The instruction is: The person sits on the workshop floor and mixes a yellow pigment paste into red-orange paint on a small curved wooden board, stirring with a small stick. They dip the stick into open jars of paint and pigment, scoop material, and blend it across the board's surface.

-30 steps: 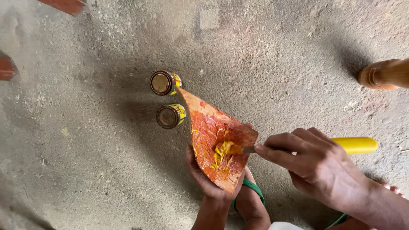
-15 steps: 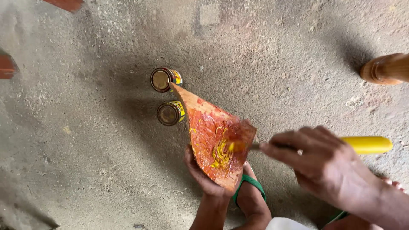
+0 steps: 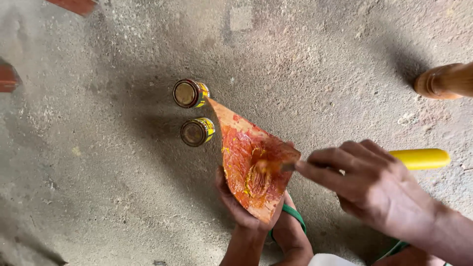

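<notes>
My left hand holds up a triangular board from underneath; the board is smeared with red, orange and yellow paint. My right hand grips a brush with a yellow handle. The brush tip presses into the wet paint near the board's middle. Two small round paint tins stand on the concrete floor just left of the board's far point.
My foot in a green sandal rests on the floor below the board. A wooden leg enters at the right edge. Red bricks lie at the left edge and another at the top left. The floor is rough grey concrete.
The yellow blob on the board has been worked into the orange paint. My right hand and the brush have shifted slightly right and the brush tip has moved across the board.
</notes>
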